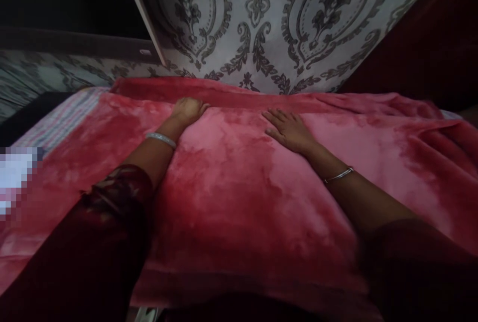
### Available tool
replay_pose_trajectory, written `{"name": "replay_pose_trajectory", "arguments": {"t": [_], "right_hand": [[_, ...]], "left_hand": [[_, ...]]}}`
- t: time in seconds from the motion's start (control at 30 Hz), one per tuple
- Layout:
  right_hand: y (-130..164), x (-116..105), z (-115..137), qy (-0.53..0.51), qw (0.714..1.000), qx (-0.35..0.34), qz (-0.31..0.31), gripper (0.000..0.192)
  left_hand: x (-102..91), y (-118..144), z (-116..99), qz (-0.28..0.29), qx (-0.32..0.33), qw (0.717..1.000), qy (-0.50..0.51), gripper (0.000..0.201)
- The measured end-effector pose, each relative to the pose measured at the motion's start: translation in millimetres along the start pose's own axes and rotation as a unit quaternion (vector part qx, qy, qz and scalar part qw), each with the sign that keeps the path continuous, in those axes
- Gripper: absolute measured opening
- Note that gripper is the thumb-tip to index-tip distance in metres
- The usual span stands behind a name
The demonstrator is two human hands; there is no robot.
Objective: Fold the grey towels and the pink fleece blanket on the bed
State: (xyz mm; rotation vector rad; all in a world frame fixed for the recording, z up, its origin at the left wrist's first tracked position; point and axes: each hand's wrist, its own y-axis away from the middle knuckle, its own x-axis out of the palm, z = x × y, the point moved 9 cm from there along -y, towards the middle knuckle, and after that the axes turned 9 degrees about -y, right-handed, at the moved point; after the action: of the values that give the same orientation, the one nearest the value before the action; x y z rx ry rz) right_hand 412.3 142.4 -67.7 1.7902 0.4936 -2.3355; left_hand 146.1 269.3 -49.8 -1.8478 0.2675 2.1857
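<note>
My left hand (pixel 188 110) rests on the red plush blanket (pixel 239 197) near its far folded edge, fingers curled down into the pile, gripping nothing that I can see. My right hand (pixel 289 130) lies flat and open just beside it, palm down. The blanket covers the bed, against the patterned wall (pixel 261 23). A striped sheet (pixel 63 118) shows at the left.

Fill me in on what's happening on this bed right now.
A person leans over a red plush blanket spread across a bed. The left hand is curled at the blanket's far edge, near the patterned wall; whether it grips the fabric cannot be told. The right hand lies flat, fingers spread, on the blanket. A striped sheet shows at the left, uncovered by the blanket. The blanket's right side is rumpled into folds.
</note>
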Motion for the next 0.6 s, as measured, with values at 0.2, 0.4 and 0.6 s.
{"name": "replay_pose_trajectory", "arguments": {"t": [0.2, 0.4, 0.6], "right_hand": [[-0.5, 4.0, 2.2, -0.002, 1.0, 0.009, -0.012, 0.058], [-3.3, 12.1, -2.2, -0.011, 1.0, -0.01, -0.027, 0.062], [-2.4, 12.9, -3.5, -0.007, 0.999, -0.023, -0.039, 0.06]], "left_hand": [[-8.4, 18.4, 20.6, 0.014, 0.05, 0.998, -0.034, 0.059], [-3.5, 32.3, 111.0, 0.026, -0.018, 0.997, -0.07, 0.063], [-2.7, 37.5, 187.9, 0.042, -0.086, 0.992, -0.086, 0.068]]}}
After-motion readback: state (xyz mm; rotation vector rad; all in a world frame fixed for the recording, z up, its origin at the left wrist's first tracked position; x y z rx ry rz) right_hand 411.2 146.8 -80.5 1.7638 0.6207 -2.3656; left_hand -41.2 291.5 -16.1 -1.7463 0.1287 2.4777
